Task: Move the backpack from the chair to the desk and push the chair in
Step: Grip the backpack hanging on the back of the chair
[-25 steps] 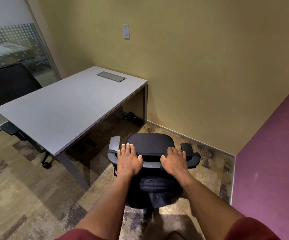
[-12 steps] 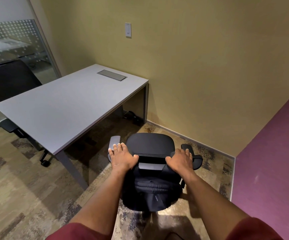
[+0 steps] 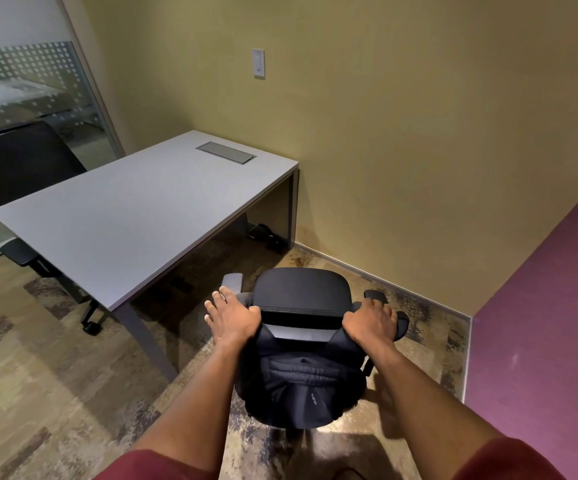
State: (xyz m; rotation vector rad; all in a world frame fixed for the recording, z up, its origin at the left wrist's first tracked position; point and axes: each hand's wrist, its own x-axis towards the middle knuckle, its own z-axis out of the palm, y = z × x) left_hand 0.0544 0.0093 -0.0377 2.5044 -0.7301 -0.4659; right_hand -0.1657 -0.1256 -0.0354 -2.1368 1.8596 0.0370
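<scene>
While both hands keep gripping, the chair (image 3: 301, 296) has turned.

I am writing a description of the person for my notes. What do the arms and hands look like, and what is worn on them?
Both arms are bare from the upper arm down, each ending above in a short dark red sleeve at the bottom edge of the view. The left hand and the right hand wear no gloves. No watch, ring or bracelet is visible.
</scene>
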